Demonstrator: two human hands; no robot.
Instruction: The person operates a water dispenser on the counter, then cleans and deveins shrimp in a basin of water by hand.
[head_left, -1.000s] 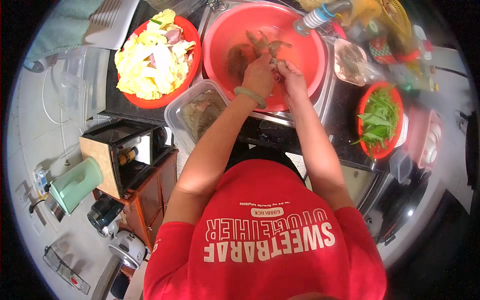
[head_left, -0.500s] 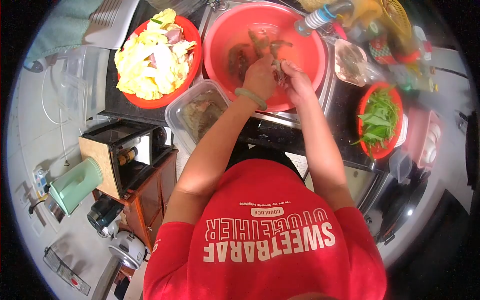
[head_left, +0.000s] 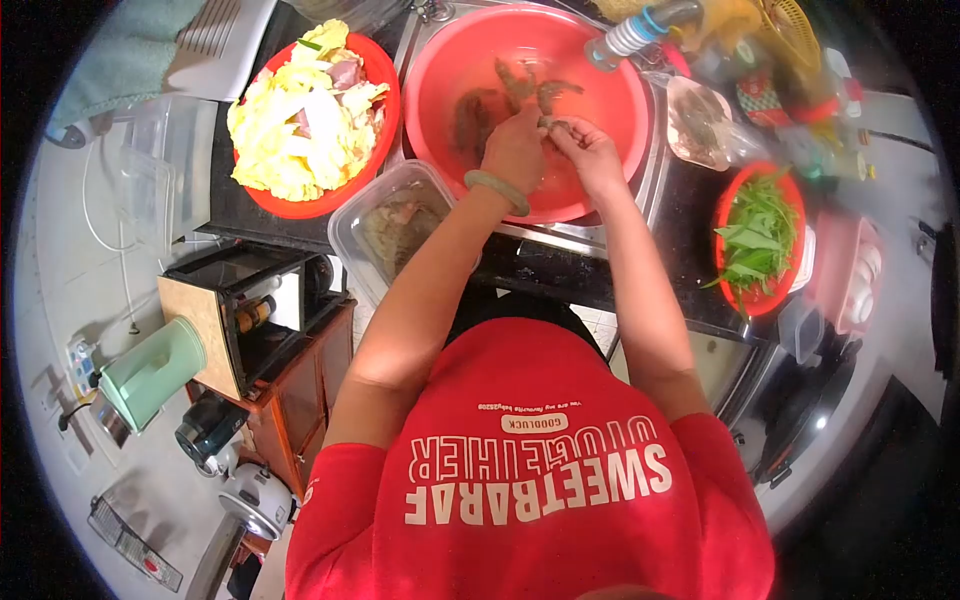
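Over a large pink basin (head_left: 425, 75) of water, my left hand (head_left: 514, 152), with a pale bangle (head_left: 497, 190) at its wrist, is closed. It meets my right hand (head_left: 592, 157), whose thumb and fingers pinch a small greyish shrimp between the two hands. Most of that shrimp is hidden by the fingers. Several dark shrimp lie in the water beyond my hands, among them a curled shrimp (head_left: 557, 95) close to my fingertips. A clear plastic tub (head_left: 345, 235) with more greyish shrimp (head_left: 398, 228) stands beside my left forearm.
A red bowl (head_left: 385, 75) of yellow leaves and meat pieces stands left of the basin. The tap (head_left: 628, 42) reaches over the basin's back right. On the right are a tray (head_left: 698, 120) of greyish food and a red basket (head_left: 762, 298) of green leaves.
My right hand's fingers have drawn in closer to my left hand. Less of the shrimp between them shows now. The basin and surroundings look the same.
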